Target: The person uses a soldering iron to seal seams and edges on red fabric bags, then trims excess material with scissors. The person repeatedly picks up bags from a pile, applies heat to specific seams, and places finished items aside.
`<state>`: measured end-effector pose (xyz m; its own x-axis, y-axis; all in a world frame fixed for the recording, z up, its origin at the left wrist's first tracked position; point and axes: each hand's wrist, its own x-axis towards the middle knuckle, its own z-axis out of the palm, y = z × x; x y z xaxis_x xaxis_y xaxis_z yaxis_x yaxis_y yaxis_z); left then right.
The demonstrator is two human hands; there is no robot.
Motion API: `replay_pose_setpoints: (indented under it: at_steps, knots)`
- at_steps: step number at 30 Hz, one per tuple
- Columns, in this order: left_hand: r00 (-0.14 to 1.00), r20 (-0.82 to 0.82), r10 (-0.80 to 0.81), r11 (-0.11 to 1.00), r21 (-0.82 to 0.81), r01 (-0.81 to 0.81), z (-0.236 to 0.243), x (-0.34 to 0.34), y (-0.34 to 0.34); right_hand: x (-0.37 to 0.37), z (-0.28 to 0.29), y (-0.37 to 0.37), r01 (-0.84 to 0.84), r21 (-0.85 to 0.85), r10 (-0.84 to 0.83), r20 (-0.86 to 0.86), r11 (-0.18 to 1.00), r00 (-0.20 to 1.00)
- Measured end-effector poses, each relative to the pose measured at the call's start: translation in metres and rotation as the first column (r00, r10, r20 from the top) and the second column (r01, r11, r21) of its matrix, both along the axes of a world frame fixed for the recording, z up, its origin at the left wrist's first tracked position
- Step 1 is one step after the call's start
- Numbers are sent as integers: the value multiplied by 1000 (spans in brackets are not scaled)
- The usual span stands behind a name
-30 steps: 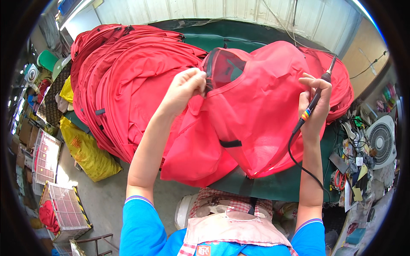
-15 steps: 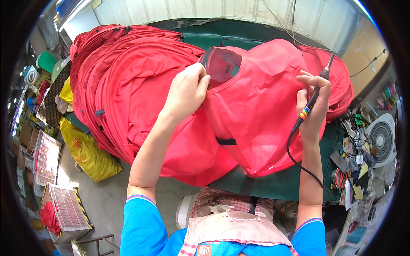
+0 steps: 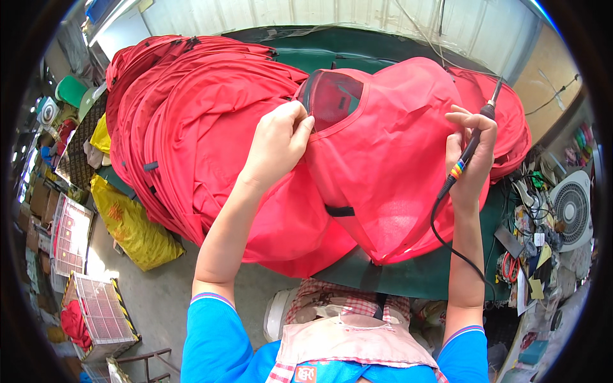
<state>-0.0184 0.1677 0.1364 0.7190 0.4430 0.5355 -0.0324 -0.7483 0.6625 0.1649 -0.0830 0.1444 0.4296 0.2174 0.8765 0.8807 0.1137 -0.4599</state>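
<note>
My left hand point(image 3: 281, 140) pinches the edge of a red fabric piece point(image 3: 402, 140) beside its dark mesh window point(image 3: 335, 99). In my right hand point(image 3: 472, 147) is a soldering iron point(image 3: 471, 143) with a dark handle and coloured bands, held like a pen. Its metal tip points up and away, apart from the fabric, and its black cord hangs down past my forearm. A black strap point(image 3: 340, 211) lies across the near part of the red piece. To the left, a large heap of folded red fabric point(image 3: 191, 127) touches it.
The work surface is a dark green table point(image 3: 415, 281). A yellow bag point(image 3: 134, 223) lies on the floor at left, near a wire-mesh crate point(image 3: 102, 313). At right are a white fan point(image 3: 570, 210) and a clutter of tools and cords point(image 3: 520, 236). A pale wall panel point(image 3: 332, 16) rises behind.
Almost nothing differs; the view shifts very slightly. Both hands keep their grips, and the soldering iron stays raised.
</note>
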Motion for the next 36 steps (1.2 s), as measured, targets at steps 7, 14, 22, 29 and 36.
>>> replay_pose_setpoints:
  at_steps: [7, 14, 22, 29, 36]
  knots:
    - [906, 303, -296, 741, -526, 418, -18, 0, 10, 2, -2, -2, 5, -12, -5, -2, 1000, 1000]
    - [762, 554, -335, 389, -655, 648, -37, 3, 16, 4, -2, -3, 23, -19, -22, 37, 1000, 999]
    - [690, 688, -226, 407, -577, 708, -24, 0, 8, 7, -5, -7, 29, -18, -29, 8, 999, 1000]
    - [993, -74, 95, 980, 184, -80, 11, 4, 2, 2, -2, -3, 19, -11, -18, 32, 1000, 999]
    - [986, 40, -160, 962, -220, 165, -1, 6, 15, 1, -3, -2, -1, -2, 1, 9, 1000, 1000]
